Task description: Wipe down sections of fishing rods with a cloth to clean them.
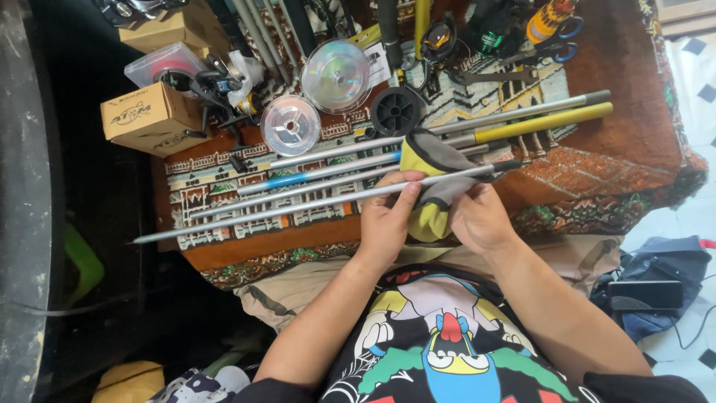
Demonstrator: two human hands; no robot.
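A long thin grey rod section [298, 207] (1 of several) is pinched over the patterned rug [597, 186] by the left hand [384, 224]; a yellow-grey cloth [432, 190] is gripped around it by the right hand [481, 220].

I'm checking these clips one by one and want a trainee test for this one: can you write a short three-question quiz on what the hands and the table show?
1. True or false: both hands are on the same thin grey rod.
2. What lies between the hands, partly under the rod? A) a grey and yellow cloth B) a red towel C) a sheet of paper
3. Which end of that rod tapers to a fine tip, the picture's left or right?

Key
1. True: the left hand pinches it and the right hand grips it further along.
2. A, the cloth.
3. The left, out past the patterned rug.
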